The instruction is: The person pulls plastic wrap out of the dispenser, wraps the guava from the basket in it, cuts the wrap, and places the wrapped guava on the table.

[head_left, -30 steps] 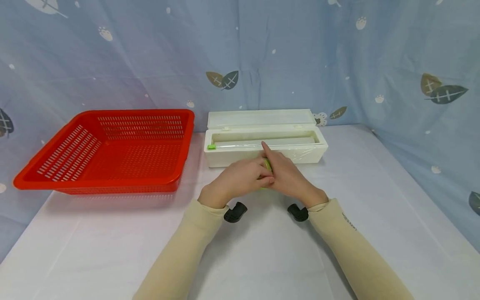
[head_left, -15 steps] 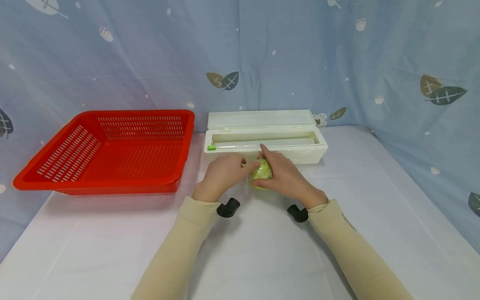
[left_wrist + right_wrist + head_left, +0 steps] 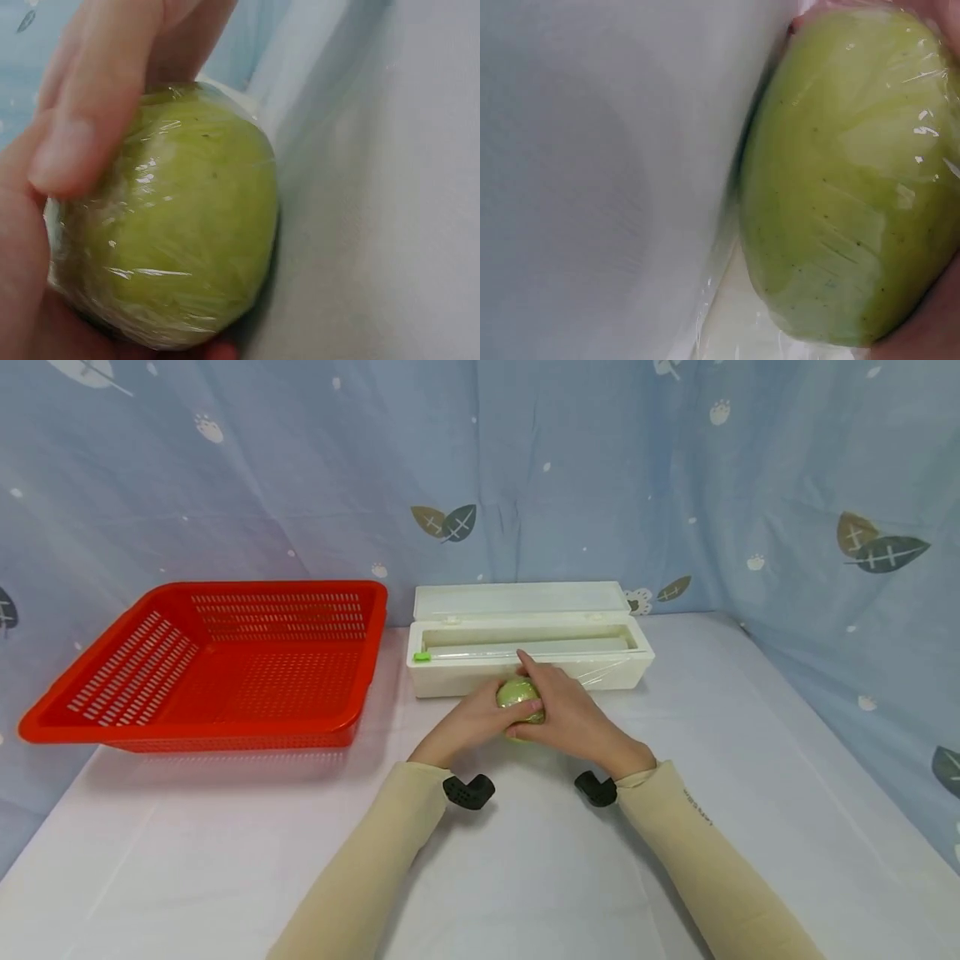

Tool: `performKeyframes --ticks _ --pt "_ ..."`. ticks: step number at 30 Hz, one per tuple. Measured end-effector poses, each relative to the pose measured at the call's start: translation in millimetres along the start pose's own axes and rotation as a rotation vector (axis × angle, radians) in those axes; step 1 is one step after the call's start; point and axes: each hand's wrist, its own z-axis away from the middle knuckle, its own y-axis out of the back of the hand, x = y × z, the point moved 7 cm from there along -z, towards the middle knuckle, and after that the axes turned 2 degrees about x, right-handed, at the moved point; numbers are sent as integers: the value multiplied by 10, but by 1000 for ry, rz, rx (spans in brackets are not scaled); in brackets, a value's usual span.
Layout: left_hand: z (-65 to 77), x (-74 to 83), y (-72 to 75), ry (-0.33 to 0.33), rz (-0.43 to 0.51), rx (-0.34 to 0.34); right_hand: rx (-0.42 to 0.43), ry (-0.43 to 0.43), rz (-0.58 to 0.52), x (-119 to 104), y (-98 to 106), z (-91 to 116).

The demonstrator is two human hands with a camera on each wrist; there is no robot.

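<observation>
Between both hands is a rounded yellow-green fruit (image 3: 516, 692) with small dark specks, wrapped in clear cling film; its exact kind is unclear. My left hand (image 3: 474, 718) holds it from the left, thumb across the near side. On the other side, my right hand (image 3: 568, 714) grips it with the thumb in front and fingers around the far side. Close up in the left wrist view, the film on the fruit (image 3: 187, 217) looks creased and shiny. The right wrist view shows smoother film over the fruit (image 3: 847, 195). Some fingers are hidden behind it.
Just behind the hands stands a white cling film dispenser (image 3: 450, 681), its lid (image 3: 521, 600) raised, with a roll (image 3: 555, 646) inside and a green slider (image 3: 422, 657) at the left. A red plastic basket (image 3: 187, 731) stands on the white-covered table (image 3: 510, 877) at left.
My left hand came away from the fruit to the left, then returned and now holds its left side. My right hand stayed around the fruit.
</observation>
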Motion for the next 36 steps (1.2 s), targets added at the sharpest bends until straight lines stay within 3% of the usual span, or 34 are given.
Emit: performKeyframes --ticks 3,7,13,21,26,33,36 --pt "-10 -35 -16 3 65 -8 -36 -10 -80 17 24 4" --pt "1 -90 2 19 55 -3 -49 -55 -207 91 109 27" --pt "19 -128 3 43 46 -26 74 -165 -329 310 346 68" --pt "25 -152 1 34 45 -24 167 -270 -371 661 570 171" --pt "34 -171 8 39 -2 -26 106 -365 -455 846 623 239" --pt "34 -169 21 39 -15 -29 -121 -456 -517 1161 488 370" --pt "15 -170 17 31 -19 -32 -179 -513 -544 1265 451 439"
